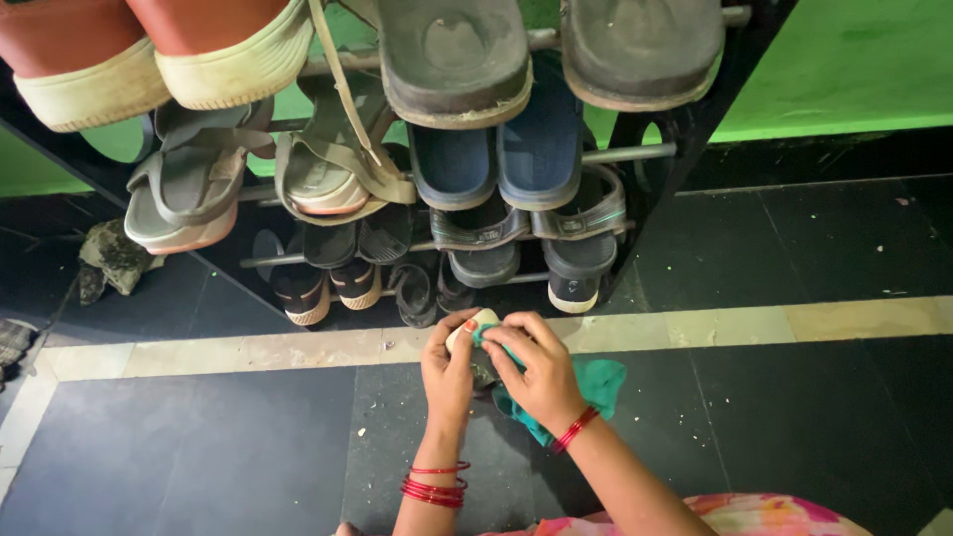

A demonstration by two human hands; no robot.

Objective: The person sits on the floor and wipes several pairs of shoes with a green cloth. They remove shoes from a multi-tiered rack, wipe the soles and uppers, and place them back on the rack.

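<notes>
Centrally, a small pale shoe (469, 328), seemingly light and stiff-soled, is pinched at its edges by the left hand (449, 372); the right hand (536, 372) presses a soft teal cloth (596, 387) against it, below the shoe rack (635, 154).

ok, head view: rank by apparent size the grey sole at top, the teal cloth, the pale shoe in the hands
1. grey sole, though nearest the camera
2. teal cloth
3. pale shoe, mostly covered by left hand and right hand
</notes>
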